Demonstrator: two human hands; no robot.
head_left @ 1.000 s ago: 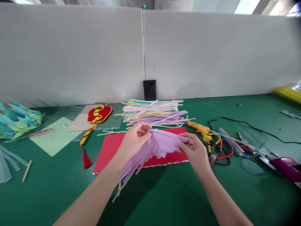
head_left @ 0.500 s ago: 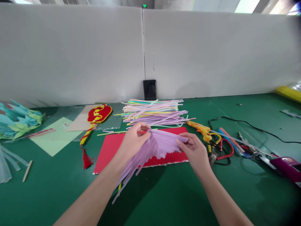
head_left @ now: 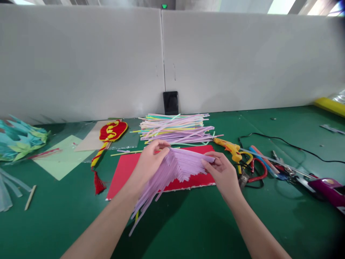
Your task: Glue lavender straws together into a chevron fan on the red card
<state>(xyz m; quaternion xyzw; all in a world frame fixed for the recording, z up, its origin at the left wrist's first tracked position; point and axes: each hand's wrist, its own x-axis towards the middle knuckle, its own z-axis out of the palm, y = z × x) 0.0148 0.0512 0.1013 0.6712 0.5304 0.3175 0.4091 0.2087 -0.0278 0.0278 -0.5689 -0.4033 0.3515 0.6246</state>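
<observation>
Between my hands is a woven piece of lilac strips (head_left: 181,166), folded over one another in a V pattern, with long loose ends hanging down to the left. My left hand (head_left: 154,158) pinches its upper left edge between thumb and fingers. At the piece's right end, my right hand (head_left: 220,171) is closed on the strip tips. Beneath lies a red board (head_left: 125,176) with a ragged white front edge. A pile of pastel strips (head_left: 175,129), lilac, pink, yellow and mint, rests just behind it.
To the right lie a yellow hot glue gun (head_left: 229,147), red-handled scissors (head_left: 260,171), a black cable (head_left: 283,137) and a purple tool (head_left: 327,190). On the left are a red and yellow fan-shaped ornament (head_left: 113,130), green paper (head_left: 63,158) and teal flowers (head_left: 21,138). A black phone (head_left: 170,103) leans on the partition.
Almost nothing differs. My left hand and the woven lilac piece have shifted very slightly left; both hands keep their hold, and the whole view has moved a touch.
</observation>
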